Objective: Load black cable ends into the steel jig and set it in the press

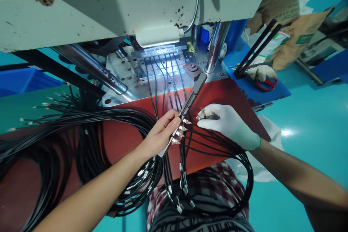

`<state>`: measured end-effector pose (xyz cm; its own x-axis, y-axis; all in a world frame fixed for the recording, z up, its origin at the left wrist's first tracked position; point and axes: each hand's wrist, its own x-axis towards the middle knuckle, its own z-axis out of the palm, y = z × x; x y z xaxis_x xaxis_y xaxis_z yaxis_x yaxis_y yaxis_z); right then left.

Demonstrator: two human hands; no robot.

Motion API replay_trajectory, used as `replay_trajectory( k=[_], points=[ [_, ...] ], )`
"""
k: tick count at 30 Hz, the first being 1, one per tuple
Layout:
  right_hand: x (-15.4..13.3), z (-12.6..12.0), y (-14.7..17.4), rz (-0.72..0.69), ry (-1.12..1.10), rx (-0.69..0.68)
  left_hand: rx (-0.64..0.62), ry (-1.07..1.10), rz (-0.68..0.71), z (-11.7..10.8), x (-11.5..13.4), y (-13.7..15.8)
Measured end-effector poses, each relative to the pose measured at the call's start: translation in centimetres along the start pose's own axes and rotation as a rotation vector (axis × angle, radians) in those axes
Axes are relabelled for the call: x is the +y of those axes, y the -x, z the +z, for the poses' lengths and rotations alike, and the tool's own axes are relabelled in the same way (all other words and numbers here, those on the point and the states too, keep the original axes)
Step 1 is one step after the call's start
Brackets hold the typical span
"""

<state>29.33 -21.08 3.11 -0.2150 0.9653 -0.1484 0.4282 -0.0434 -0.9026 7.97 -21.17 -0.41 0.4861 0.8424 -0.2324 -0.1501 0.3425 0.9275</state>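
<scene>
- Over the red work surface [217,94], in front of the press, I see my left hand [160,134] bare and my right hand [225,123] in a white glove.
- My left fingers are curled shut around a long dark fixture bar [190,99], which slants up and to the right, its upper end near the machine bed [122,72].
- Along the bar's lower stretch I count about four metal-tipped cable ends [181,128] seated side by side, just beside my left fingertips.
- My gloved fingers are pinched closed on the tips of further black cables [206,116], held just right of the bar; how many are in that pinch I cannot tell.
- Under the lamp [159,36] I count roughly six cables in the mould [163,58], running down toward me.
- I judge the loading of the bar to be partly done: some ends are seated, the gloved hand's ends are not yet in.
- At left lies a large bundle [67,123] of black cables, too many to count.
- At right, one pair of red-handled scissors [268,83] lies on the blue shelf [272,94], beside a spare glove [261,71].
</scene>
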Motion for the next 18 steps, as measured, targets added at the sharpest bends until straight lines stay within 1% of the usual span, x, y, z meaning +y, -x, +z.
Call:
replay_trajectory(
  k=[5, 9, 11, 15, 16, 18],
  points=[
    [0.08, -0.1, 0.45, -0.003, 0.067, 0.005, 0.007, 0.02, -0.015, 0.04, 0.12, -0.06],
    [0.15, -0.19, 0.81, 0.02, 0.026, 0.062, 0.012, 0.03, -0.022, 0.12, 0.23, -0.06],
    [0.29, -0.23, 0.9, 0.036, -0.05, 0.062, 0.018, 0.034, -0.024, 0.13, 0.25, -0.05],
    [0.66, -0.16, 0.96, -0.006, -0.401, 0.034, 0.009, 0.029, -0.021, 0.05, 0.18, -0.07],
    [0.69, -0.09, 0.98, -0.012, -0.449, 0.041, 0.007, 0.027, -0.018, 0.03, 0.15, -0.09],
    [0.58, 0.15, 1.02, 0.007, -0.402, 0.085, 0.003, 0.022, -0.014, 0.01, 0.11, -0.11]
  ],
)
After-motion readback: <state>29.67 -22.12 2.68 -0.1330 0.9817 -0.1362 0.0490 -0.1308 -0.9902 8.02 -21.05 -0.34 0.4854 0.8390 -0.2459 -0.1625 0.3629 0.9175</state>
